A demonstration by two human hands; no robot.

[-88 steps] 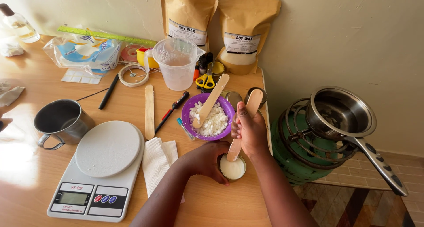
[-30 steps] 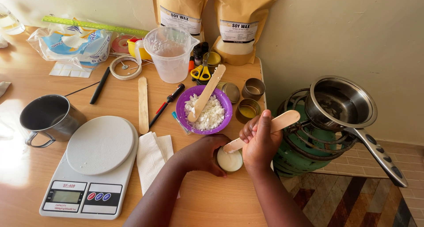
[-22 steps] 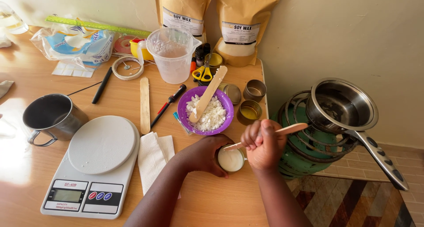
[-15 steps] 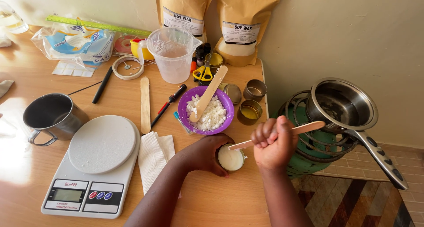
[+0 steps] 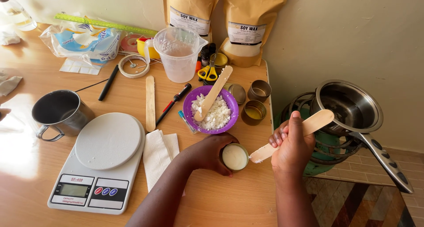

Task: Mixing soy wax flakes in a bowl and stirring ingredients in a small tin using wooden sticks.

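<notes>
The left hand (image 5: 211,152) is cupped around a small round tin (image 5: 235,157) near the front right edge of the table (image 5: 221,200), fingers wrapped on its side to steady it. The tin is filled nearly to the brim with pale, creamy wax, and its surface looks smooth. The right hand (image 5: 293,144) is closed in a fist around a flat wooden stirring stick (image 5: 291,135), which slants up to the right; its lower tip, coated in white wax, hovers just beside the tin's rim and out past the table's right edge rather than in the wax.

So the filling of this tin looks done or close to it (the stick is out of the wax, judging by where its tip hangs). What is left, as far as can be seen: two more small tins (image 5: 255,112) stand empty or barely filled behind it by the right edge, and no wick shows in the full one.

Just behind the left hand sits a purple bowl (image 5: 211,109) of white wax flakes with a second wooden stick (image 5: 213,93) leaning in it. A folded paper napkin (image 5: 158,157) lies left of the wrist, then a white kitchen scale (image 5: 100,161) at the front, a steel mug (image 5: 62,113) behind it, and a third stick (image 5: 150,102) lying flat. Toward the back edge stand a clear measuring jug (image 5: 179,53), yellow scissors (image 5: 207,72) and two brown paper wax bags (image 5: 221,19) against the wall. Off the right edge, a steel saucepan (image 5: 350,107) rests on a green gas burner (image 5: 324,147).
</notes>
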